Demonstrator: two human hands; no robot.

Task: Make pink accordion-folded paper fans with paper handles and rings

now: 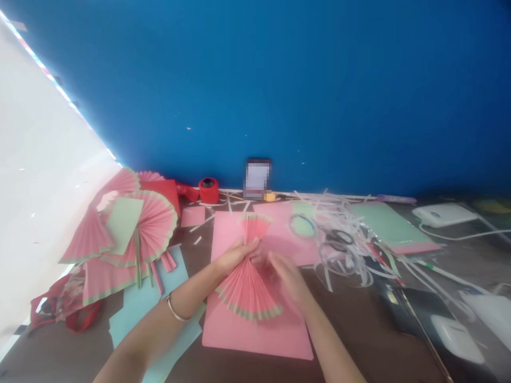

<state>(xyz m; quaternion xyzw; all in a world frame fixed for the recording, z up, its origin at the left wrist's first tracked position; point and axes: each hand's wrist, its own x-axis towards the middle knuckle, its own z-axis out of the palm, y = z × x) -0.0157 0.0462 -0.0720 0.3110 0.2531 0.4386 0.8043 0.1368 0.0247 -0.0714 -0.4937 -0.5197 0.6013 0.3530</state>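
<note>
- Pinching the pleated pink paper (248,276) at its waist, the left hand (235,257) gripped it over a pink sheet (255,330) mid-table.
- Its folds ran away from the person — fanning at both ends.
- The right hand (288,279), blurred, touched the pleats; grip unclear.

Craft table: paper fans (136,223), scissors (339,238), paper strips (351,213).

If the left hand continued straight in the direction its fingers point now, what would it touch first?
The left hand points right, pinching the middle of the pleated pink fan. Straight on it would probably meet the right hand, which is blurred; depth is unclear.
</note>
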